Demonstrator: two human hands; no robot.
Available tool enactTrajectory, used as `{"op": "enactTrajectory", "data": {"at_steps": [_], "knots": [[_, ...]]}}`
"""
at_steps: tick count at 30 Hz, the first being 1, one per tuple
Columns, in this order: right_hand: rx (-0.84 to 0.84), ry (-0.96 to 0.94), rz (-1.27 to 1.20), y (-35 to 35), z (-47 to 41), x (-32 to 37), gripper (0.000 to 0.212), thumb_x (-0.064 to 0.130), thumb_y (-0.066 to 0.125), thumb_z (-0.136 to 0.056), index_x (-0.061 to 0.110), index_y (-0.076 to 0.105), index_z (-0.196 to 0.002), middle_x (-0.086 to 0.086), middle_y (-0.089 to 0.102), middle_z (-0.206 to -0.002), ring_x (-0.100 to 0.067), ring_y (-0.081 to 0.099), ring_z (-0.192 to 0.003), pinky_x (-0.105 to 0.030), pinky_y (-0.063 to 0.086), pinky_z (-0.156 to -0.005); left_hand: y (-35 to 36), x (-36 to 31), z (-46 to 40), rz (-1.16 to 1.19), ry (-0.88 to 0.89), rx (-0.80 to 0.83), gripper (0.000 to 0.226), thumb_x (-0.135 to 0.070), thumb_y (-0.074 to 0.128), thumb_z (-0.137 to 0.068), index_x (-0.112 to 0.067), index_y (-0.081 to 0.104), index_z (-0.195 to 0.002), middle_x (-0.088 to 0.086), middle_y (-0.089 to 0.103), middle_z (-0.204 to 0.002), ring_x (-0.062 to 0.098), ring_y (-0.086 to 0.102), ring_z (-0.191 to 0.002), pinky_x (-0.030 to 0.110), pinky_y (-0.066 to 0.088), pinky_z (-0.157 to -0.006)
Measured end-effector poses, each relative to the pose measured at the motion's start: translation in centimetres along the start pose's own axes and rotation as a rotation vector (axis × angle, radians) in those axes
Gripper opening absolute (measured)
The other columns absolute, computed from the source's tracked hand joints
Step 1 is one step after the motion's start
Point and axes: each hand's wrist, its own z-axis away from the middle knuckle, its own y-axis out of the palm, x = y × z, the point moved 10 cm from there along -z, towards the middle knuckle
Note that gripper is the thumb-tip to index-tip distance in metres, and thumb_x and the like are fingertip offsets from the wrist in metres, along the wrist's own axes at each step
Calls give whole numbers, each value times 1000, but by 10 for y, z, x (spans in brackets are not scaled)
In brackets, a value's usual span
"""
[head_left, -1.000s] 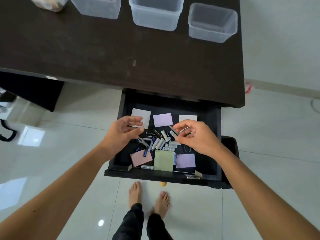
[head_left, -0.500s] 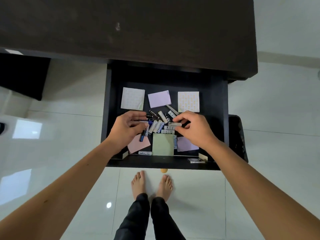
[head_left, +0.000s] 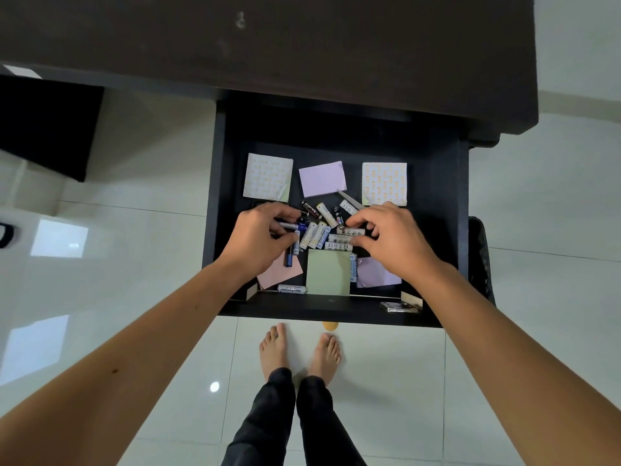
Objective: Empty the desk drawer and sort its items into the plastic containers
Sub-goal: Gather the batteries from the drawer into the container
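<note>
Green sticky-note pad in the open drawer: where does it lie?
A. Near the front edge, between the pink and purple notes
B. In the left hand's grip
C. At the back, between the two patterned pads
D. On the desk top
A: the green sticky-note pad lies flat near the drawer's front edge, with the pink note to its left and a purple note to its right; neither hand touches it.
</note>
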Motion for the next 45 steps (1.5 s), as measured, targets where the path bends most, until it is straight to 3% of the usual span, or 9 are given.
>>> {"op": "enactTrajectory", "data": {"at_steps": [8, 12, 18, 24, 28, 32, 37, 41, 45], "knots": [[56, -38, -137, 1, 1, -6, 37, 7, 79, -91, 23, 77, -125, 5, 68, -105, -14, 66, -90, -27, 59, -84, 4, 3, -3, -16, -47, 16, 29, -8, 84, -87, -15, 74, -114, -17, 65, -79, 3, 70, -56, 5, 49, -58], [68, -10, -209, 0, 5, -5, 33, 4, 70, -95, 24, 76, -121, 6, 62, -105, -1, 59, -79, -13, 48, -73, 4, 1, -5, -43, -26, 13, 23, -9, 80, -91, -15, 75, -112, -5, 72, -92, 5, 68, -56, 10, 53, -55], [-12, 97, -245, -4, -1, -8, 10, 16, 61, -102, 21, 64, -109, 4, 63, -81, -12, 47, -55, -17, 39, -52, 6, -8, -6, -173, 124, 6, 17, -14, 74, -97, -13, 79, -113, 0, 73, -108, 1, 60, -77, 9, 47, -76], [-33, 151, -46, -1, -10, -11, 27, 40, 79, -93, 24, 74, -114, 13, 61, -80, 1, 55, -68, -23, 44, -64, -6, -14, -2, -38, 138, -74, 19, -20, 69, -101, -20, 79, -117, -6, 74, -107, -8, 65, -87, 0, 45, -75], [-35, 160, 17, 3, -10, -9, 28, 36, 79, -93, 20, 76, -115, -4, 77, -105, -17, 72, -88, -36, 60, -82, -3, -16, -2, -16, 171, -39, 24, -21, 62, -105, -24, 77, -124, -6, 72, -113, 4, 64, -106, 3, 45, -86], [-46, 163, -6, 0, -9, -13, 20, 32, 76, -94, 19, 75, -108, 6, 69, -86, -6, 64, -73, -23, 52, -65, -4, -13, -4, 45, 131, -38, 21, -20, 59, -106, -25, 73, -121, -6, 68, -116, 9, 62, -111, 19, 49, -95], [-62, 196, -271, -6, 1, -21, 13, 24, 79, -92, 20, 68, -97, 6, 72, -90, -9, 67, -80, -13, 47, -66, -3, -7, -7, 115, 71, -17, 14, -19, 57, -107, -27, 65, -116, -7, 71, -109, 3, 68, -98, 20, 54, -85], [109, 151, -512, 6, 2, -9, 44, 10, 65, -102, 30, 60, -140, 0, 74, -108, -7, 75, -83, -21, 56, -73, 1, -10, -7, 92, 118, 8, 16, -16, 49, -110, -21, 52, -125, -7, 72, -100, 6, 68, -86, 28, 58, -79], [97, 175, -524, 4, 0, -7, 30, 4, 60, -100, 25, 70, -120, -8, 75, -94, 1, 69, -65, -19, 54, -64, 3, -13, -10, 12, 134, 31, 22, -13, 47, -110, -22, 56, -128, -5, 58, -85, 5, 48, -54, 17, 41, -51]]}}
